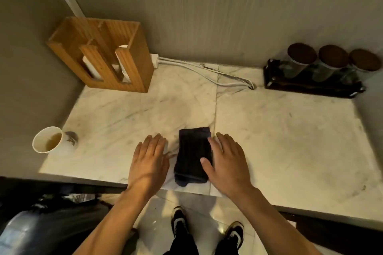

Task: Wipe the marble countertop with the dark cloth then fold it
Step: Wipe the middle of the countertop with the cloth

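Note:
The dark cloth (pixel 191 155) lies folded into a narrow rectangle near the front edge of the marble countertop (pixel 279 130). My left hand (pixel 150 161) hovers flat just left of the cloth, fingers spread, apart from it. On the cloth's right side is my right hand (pixel 228 161), also flat with fingers apart; its thumb and index finger rest on the cloth's right edge. Neither hand grips anything.
A paper cup (pixel 48 139) with some liquid stands at the counter's left edge. A wooden holder (pixel 103 54) stands at the back left, white cables (pixel 207 71) run along the wall, and a dark rack with three jars (pixel 323 68) sits back right.

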Motion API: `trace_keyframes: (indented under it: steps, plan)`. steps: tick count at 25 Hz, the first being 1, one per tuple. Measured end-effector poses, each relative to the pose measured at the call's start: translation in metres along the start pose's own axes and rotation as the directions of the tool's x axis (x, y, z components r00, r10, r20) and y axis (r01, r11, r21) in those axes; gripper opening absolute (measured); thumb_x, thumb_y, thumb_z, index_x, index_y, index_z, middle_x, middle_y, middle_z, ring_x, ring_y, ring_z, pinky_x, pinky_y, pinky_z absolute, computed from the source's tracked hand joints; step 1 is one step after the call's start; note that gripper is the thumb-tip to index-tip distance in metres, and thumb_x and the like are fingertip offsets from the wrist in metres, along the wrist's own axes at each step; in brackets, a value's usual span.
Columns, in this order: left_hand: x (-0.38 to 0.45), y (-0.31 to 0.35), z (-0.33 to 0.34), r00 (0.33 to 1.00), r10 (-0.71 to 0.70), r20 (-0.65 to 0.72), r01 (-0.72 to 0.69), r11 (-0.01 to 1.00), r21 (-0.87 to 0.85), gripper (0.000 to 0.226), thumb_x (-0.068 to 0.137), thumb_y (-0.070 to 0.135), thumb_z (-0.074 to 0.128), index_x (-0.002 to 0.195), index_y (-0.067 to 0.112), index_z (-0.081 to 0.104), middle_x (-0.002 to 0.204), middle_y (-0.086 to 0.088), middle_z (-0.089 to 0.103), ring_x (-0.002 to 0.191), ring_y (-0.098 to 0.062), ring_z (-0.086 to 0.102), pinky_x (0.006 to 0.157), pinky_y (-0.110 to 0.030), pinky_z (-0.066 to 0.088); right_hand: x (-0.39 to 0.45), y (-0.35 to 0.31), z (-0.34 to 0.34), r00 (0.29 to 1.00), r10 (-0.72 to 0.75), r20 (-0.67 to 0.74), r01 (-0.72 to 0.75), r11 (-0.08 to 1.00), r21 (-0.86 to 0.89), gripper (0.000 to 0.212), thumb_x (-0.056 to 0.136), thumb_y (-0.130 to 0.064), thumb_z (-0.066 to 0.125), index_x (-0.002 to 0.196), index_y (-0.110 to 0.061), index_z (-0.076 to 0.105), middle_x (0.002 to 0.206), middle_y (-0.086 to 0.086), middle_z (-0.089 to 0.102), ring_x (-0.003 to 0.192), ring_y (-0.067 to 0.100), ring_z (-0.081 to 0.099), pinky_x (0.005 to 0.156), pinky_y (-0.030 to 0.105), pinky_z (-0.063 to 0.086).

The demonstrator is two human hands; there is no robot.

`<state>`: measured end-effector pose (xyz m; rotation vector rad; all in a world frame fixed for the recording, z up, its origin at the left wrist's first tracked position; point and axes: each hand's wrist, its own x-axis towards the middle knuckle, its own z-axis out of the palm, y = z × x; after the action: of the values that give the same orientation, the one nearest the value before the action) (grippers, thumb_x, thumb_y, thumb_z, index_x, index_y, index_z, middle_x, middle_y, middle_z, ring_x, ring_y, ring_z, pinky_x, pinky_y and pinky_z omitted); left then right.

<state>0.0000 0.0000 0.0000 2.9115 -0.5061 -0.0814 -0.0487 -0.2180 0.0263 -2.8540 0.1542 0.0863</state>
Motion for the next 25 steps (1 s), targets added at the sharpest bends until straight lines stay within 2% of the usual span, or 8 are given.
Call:
trace_keyframes:
  steps: [3,5,10,13,19,25]
  plan:
    - [0.001,-0.012,0.008,1.0,0.013,-0.021,-0.013,1.0,0.002,0.053,0.092,0.033,0.035,0.136,0.007,0.049,0.144,-0.014,0.049,0.135,-0.035,0.041,0.109,-0.052,0.033,0.018,-0.026,0.022,0.998,-0.023,0.056,0.023,1.0,-0.016,0.069,0.087,-0.055,0.038,0.147,-0.022,0.028,0.157,0.011,0.025,0.144,0.033,0.02,0.113,0.05,0.022]
    - [0.0,-0.018,0.016,1.0,0.015,-0.008,-0.015,1.0,0.022,0.053,0.094,0.033,0.032,0.139,0.008,0.046,0.147,-0.015,0.045,0.137,-0.035,0.037,0.111,-0.052,0.031,0.031,-0.039,0.038,0.997,-0.031,0.065,0.032,0.999,-0.025,0.071,0.087,-0.055,0.038,0.149,-0.025,0.02,0.16,0.01,0.017,0.146,0.032,0.012,0.114,0.051,0.015]
    - [0.003,-0.028,0.033,1.0,0.016,0.013,-0.017,0.999,0.03,0.053,0.095,0.034,0.033,0.139,0.008,0.045,0.146,-0.016,0.045,0.138,-0.035,0.036,0.114,-0.048,0.022,0.047,-0.055,0.067,0.998,0.035,0.045,-0.034,0.999,-0.039,0.071,0.087,-0.061,0.034,0.148,-0.027,0.023,0.159,0.008,0.021,0.145,0.036,0.014,0.116,0.056,0.012]
    - [0.002,-0.029,0.041,1.0,0.011,0.002,-0.011,1.0,-0.001,0.054,0.095,0.035,0.034,0.141,0.009,0.044,0.148,-0.014,0.043,0.139,-0.034,0.034,0.113,-0.046,0.017,0.045,-0.053,0.078,0.999,0.04,0.024,-0.038,0.995,-0.096,0.072,0.086,-0.059,0.039,0.148,-0.025,0.026,0.156,0.009,0.028,0.143,0.037,0.02,0.113,0.059,0.018]
    - [0.001,-0.027,0.049,0.999,-0.024,0.036,0.022,0.999,0.041,0.059,0.096,0.042,0.03,0.148,0.015,0.031,0.157,-0.008,0.029,0.146,-0.028,0.018,0.116,-0.049,0.016,0.036,-0.044,0.08,0.999,0.002,0.032,0.002,0.993,-0.115,0.07,0.087,-0.054,0.04,0.149,-0.024,0.026,0.157,0.006,0.027,0.144,0.031,0.021,0.114,0.056,0.018]
    - [0.005,-0.017,0.05,1.0,-0.029,0.01,0.029,1.0,0.011,0.058,0.094,0.038,0.035,0.143,0.009,0.038,0.152,-0.014,0.037,0.143,-0.032,0.024,0.115,-0.053,0.019,0.009,-0.015,0.075,0.993,-0.106,0.042,0.11,0.986,-0.128,0.065,0.09,-0.049,0.043,0.147,-0.021,0.031,0.158,0.005,0.026,0.146,0.027,0.019,0.115,0.051,0.013]
